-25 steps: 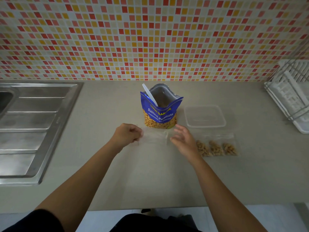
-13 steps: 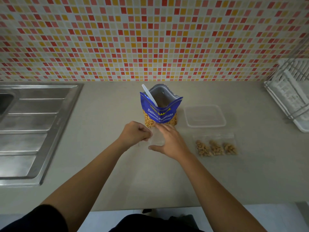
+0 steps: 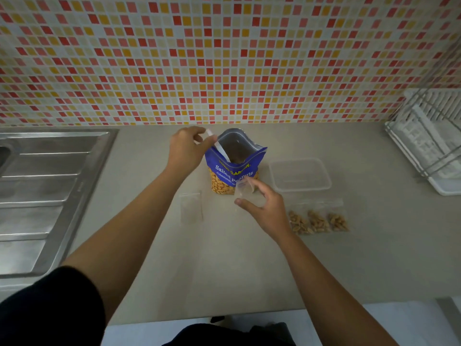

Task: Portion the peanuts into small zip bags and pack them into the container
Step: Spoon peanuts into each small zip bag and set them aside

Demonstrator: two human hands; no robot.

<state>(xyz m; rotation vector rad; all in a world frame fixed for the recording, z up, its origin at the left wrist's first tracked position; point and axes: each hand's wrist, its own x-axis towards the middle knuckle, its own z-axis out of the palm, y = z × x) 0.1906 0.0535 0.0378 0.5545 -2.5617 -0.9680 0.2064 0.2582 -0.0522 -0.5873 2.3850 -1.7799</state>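
Left hand point(image 3: 187, 152) is up at the left rim of the blue stand-up pouch of salted peanuts point(image 3: 234, 171), thumb and fingers pinching the top of the white plastic spoon point(image 3: 220, 151). Spoon handle leans left; bowl end is down inside the pouch, hidden. Pouch stands upright mid-counter with its mouth wide open, silver lining visible, peanuts showing through the clear window at its base. Right hand point(image 3: 268, 212) is lower and to the right, well apart from the left. Its fingers and thumb are curled round a small clear zip bag point(image 3: 244, 190), held upright just in front of the pouch's lower right corner; can't tell if the bag's mouth is open. Flat empty clear zip bags point(image 3: 191, 208) lie on the beige countertop point(image 3: 224, 270) left of the pouch, just right of the left forearm; how many are stacked is unreadable. Clear rectangular plastic container point(image 3: 300, 188) sits right of the pouch, open-topped, counter visible through it. Three small zip bags filled with peanuts point(image 3: 318, 222) lie side by side on the counter in front of the container, just right of the right hand, not touching it. Stainless steel sink drainboard point(image 3: 50, 186) is at far left, white dish rack with wire frame point(image 3: 429, 143) at far right, red-yellow-pink mosaic tile wall point(image 3: 224, 58) behind. Dark sleeve point(image 3: 50, 308) covers the left upper arm.
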